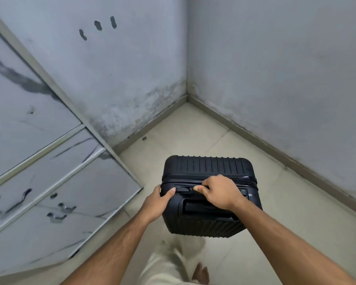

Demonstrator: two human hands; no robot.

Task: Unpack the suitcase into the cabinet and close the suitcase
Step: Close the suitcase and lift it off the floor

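A black ribbed hard-shell suitcase (208, 167) stands upright on the tiled floor, zipped shut, seen from above. My left hand (158, 202) grips its top left corner, thumb lying on the top face. My right hand (220, 192) is curled over the top, fingers pinching at the zipper line beside the carry handle (201, 206). The cabinet (39, 182) with grey marble-patterned doors and metal handles stands at the left, all its doors shut.
Grey walls meet in a corner (187, 95) behind the suitcase, with a skirting board along the floor. Cream floor tiles (193, 128) lie between suitcase and corner. My light trousers and bare foot (200, 273) show at the bottom.
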